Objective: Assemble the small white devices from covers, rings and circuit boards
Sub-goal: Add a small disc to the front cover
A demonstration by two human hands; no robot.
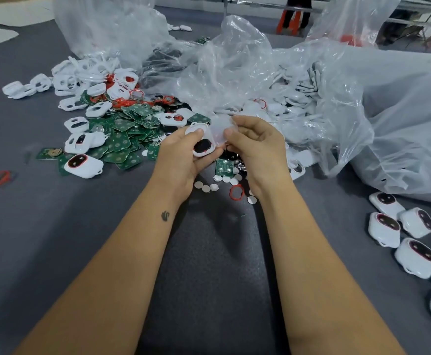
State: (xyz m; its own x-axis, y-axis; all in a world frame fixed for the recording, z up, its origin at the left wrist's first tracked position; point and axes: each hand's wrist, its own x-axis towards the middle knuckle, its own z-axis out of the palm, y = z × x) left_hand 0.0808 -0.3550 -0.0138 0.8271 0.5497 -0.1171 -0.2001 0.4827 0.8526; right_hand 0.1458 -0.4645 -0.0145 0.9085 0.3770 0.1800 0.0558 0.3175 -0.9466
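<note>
My left hand point(181, 160) grips a small white cover point(204, 142) with a black oval insert ringed in red, thumb across its top. My right hand point(256, 147) pinches a pale translucent piece point(220, 129) against the cover's right edge. Both hands are raised over the grey table point(209, 265). Below them lie a green circuit board point(224, 168), a loose red ring point(236, 192) and several small white discs point(206, 187).
A heap of green boards point(124, 129), white covers point(68, 80) and red rings spreads at left. Crumpled clear plastic bags point(337, 98) holding white parts fill the back and right. Finished white devices point(414, 252) lie at the right edge. Another red ring point(0, 178) lies far left.
</note>
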